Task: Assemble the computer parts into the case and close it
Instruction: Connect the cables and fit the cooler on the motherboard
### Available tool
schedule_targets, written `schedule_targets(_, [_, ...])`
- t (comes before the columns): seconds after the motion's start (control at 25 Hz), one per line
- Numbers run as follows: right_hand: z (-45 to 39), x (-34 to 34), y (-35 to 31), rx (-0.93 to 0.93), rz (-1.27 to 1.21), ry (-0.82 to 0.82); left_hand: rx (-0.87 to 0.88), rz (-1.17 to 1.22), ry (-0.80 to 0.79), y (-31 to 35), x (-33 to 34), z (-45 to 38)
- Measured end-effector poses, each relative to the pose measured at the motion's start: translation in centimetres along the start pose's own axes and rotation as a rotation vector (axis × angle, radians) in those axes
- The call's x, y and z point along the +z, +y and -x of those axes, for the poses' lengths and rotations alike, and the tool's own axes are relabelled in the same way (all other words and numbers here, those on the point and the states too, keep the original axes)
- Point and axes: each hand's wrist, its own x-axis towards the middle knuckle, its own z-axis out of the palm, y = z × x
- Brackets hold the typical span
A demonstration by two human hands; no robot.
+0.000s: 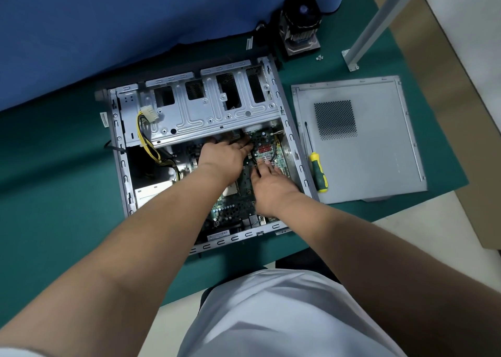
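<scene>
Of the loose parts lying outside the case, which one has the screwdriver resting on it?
The flat grey side panel right of the case: the yellow-handled screwdriver lies along its left edge. The black cooler fan carries nothing.

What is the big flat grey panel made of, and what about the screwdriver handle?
The side panel looks like thin sheet metal with a dull grey finish: it has folded edges and a patch of punched vent holes. The screwdriver handle seems to be yellow and green plastic or rubber, smooth with a slight shine; its shaft looks like dark metal.

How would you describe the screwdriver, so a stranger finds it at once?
Start at the open computer case, then look just right to the grey side panel lying flat. The screwdriver lies along the panel's left edge; its yellow and green handle is unique here.
</scene>
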Motion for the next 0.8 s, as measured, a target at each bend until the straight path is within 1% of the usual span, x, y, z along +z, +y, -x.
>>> schedule_targets(0.16, [0.9, -1.2, 0.4, -0.026, 0.005, -0.116, 0.002, -0.026, -0.002, 0.3, -0.5, -0.5])
schedule_targets(0.2, [1.3, -1.7, 0.5, -0.026, 0.026, -0.111, 0.001, -0.030, -0.010, 0.2, -0.4, -0.4])
schedule_targets(0.24, [1.6, -2.1, 0.5, -0.030, 0.058, -0.074, -0.003, -0.026, -0.021, 0.1, -0.2, -0.4])
schedule_targets(0.32, [2.5, -2.8, 0.5, -0.075, 0.155, 0.051, 0.001, 0.001, -0.033, -0.2, 0.3, 0.0])
schedule_targets(0.44, [3.3, -3.6, 1.7, -0.226, 0.422, 0.305, 0.008, 0.071, 0.024, -0.4, 1.0, 1.8])
schedule_targets(0.52, [3.6, -4.2, 3.3, -0.266, 0.486, 0.430, -0.012, 0.141, 0.137, -0.6, 1.0, 3.8])
schedule_targets(0.72, [2.8, -3.2, 5.5, -0.336, 0.502, 0.589, -0.056, 0.240, 0.614, -3.7, 1.2, 10.0])
schedule_targets(0.76, [2.6, -2.9, 5.5, -0.341, 0.484, 0.612, -0.108, 0.297, 0.701, -4.5, 1.3, 11.0])
schedule_targets(0.8, [2.4, -2.8, 5.4, -0.348, 0.467, 0.636, -0.201, 0.374, 0.782, -5.5, 1.4, 11.9])
